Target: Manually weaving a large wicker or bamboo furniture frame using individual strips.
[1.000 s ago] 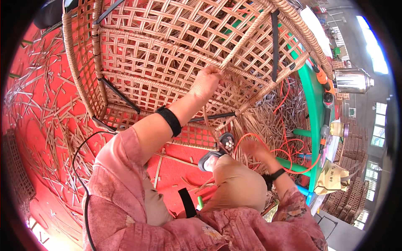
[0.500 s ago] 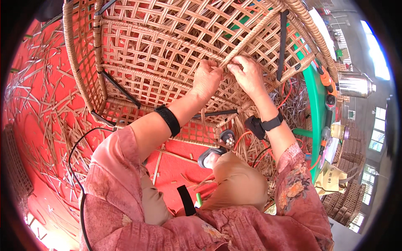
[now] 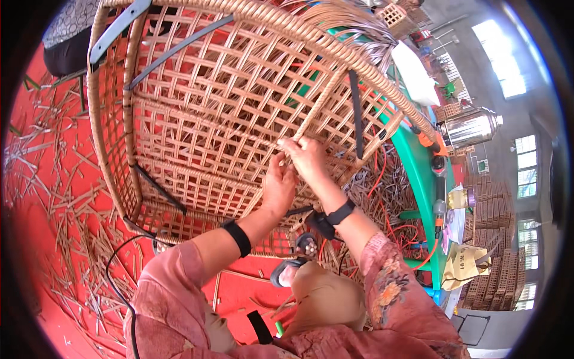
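A large woven cane frame (image 3: pixel 209 113) with an open lattice stands tilted in front of me on a red floor. My left hand (image 3: pixel 278 188) and my right hand (image 3: pixel 306 157) meet at the lattice's lower right part. Both pinch thin cane strips (image 3: pixel 286 157) where they cross. A thick wrapped cane bar (image 3: pixel 320 105) runs up from just above my right hand. Each wrist carries a black band.
Cut cane scraps (image 3: pixel 66 197) litter the red floor on the left. A green table (image 3: pixel 426 191) at the right holds a metal kettle (image 3: pixel 469 127), jars and tools. Orange cord (image 3: pixel 382 179) and loose cane strands lie under the frame's right side. A black cable (image 3: pixel 116 269) loops by my left elbow.
My right hand rose from low near my knee to the lattice and joined my left hand. Both hands have since shifted slightly down the weave.
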`<state>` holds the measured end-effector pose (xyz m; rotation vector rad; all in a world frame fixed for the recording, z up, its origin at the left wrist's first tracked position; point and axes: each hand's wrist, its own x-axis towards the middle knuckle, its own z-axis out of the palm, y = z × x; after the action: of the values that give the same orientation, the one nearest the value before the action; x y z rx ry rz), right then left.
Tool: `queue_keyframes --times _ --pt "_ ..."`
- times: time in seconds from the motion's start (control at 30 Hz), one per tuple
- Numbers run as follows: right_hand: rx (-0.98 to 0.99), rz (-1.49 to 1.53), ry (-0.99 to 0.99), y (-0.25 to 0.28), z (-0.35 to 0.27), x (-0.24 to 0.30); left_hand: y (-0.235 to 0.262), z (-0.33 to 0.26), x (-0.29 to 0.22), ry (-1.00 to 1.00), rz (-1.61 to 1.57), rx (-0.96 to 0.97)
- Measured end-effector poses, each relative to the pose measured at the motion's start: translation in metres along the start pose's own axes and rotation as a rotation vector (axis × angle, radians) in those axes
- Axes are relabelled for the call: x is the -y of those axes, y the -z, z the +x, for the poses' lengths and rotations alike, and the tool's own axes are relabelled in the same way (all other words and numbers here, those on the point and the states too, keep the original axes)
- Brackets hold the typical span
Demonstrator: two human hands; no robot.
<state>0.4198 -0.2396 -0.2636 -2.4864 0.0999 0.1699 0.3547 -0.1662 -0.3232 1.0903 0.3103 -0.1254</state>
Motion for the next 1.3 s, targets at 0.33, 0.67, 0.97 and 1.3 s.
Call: queue_keyframes --times 0.33,0.67,0.97,1.3 --pt "-0.043 0.034 0.170 0.001 0.020 -0.029 0.011 0.013 -0.020 -0.016 0.176 0.103" --pt "-0.063 -0.106 0.240 0.000 0.022 -0.027 0.023 0.037 -0.013 -0.123 0.427 0.108" --pt "-0.021 -0.003 0.101 0.005 0.030 -0.025 0.010 0.034 0.001 -0.115 0.410 0.039" --pt "0.011 0.099 0.075 0.014 0.020 -0.024 0.007 0.029 0.008 -0.087 0.393 0.045"
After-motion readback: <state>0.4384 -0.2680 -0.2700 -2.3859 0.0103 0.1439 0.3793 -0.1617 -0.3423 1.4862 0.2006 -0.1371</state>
